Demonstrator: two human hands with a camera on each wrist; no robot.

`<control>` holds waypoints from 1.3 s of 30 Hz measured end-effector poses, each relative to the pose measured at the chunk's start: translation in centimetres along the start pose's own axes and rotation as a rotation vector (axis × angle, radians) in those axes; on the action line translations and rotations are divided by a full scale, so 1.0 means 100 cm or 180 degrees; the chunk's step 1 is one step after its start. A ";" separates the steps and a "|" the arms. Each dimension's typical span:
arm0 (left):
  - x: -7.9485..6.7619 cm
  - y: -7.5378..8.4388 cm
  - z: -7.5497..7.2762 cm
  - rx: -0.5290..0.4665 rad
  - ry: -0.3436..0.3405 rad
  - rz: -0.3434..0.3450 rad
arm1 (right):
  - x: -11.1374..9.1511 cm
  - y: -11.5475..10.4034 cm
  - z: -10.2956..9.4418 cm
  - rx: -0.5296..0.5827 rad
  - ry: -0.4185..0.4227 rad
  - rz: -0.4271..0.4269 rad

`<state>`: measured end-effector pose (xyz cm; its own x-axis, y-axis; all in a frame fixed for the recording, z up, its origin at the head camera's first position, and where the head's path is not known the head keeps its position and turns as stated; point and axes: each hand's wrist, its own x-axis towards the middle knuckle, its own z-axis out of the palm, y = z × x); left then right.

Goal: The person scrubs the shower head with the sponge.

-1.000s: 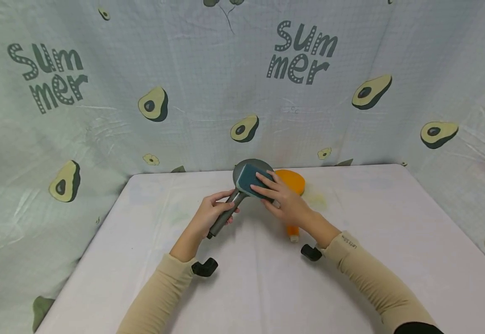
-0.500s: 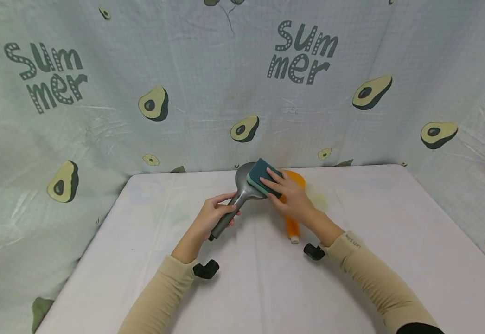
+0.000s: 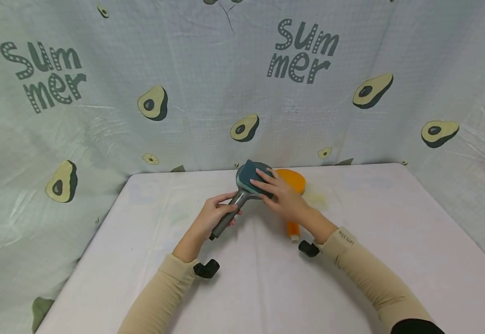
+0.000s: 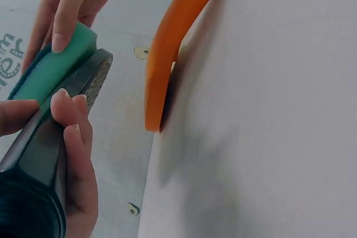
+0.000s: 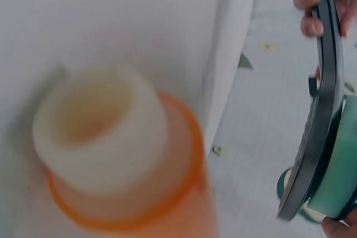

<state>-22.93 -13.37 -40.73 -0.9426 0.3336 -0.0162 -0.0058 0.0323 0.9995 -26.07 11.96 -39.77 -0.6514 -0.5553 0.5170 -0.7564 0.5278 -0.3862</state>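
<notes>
My left hand (image 3: 209,215) grips the handle of a grey shower head (image 3: 231,215), which is held up at a slant over the table. A sponge (image 3: 247,175), dark teal on top and light green below, lies against the back of the round head. My right hand (image 3: 286,197) holds the sponge, fingers spread over its dark side. In the left wrist view the sponge's green layer (image 4: 72,54) is right at the shower head, whose dotted spray face points away from it. The right wrist view shows the grey head edge-on beside the sponge (image 5: 340,160).
An orange shower head (image 3: 291,180) lies on the white table (image 3: 259,278) beneath my right hand, its pale connector end (image 5: 106,126) toward me. A curtain (image 3: 201,93) printed with avocados hangs behind the table and at both sides.
The right hand slid the sponge right across the grey head, then back left. The left hand and the grey shower head stay nearly in place.
</notes>
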 end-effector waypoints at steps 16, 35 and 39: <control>0.000 0.003 -0.003 0.0065 -0.0009 -0.0050 | 0.001 0.017 -0.006 -0.0341 0.0096 0.0446; -0.001 -0.001 0.002 0.0309 -0.0014 0.0057 | 0.020 -0.006 0.003 -0.0496 -0.0001 -0.0296; -0.001 -0.001 0.003 0.0364 -0.0062 0.0110 | 0.021 0.006 -0.004 -0.0211 0.0040 0.0297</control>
<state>-22.71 -13.18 -40.88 -0.9349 0.3546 0.0166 0.0658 0.1272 0.9897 -27.86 11.41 -38.61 -0.7178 -0.4939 0.4907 -0.6867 0.6186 -0.3820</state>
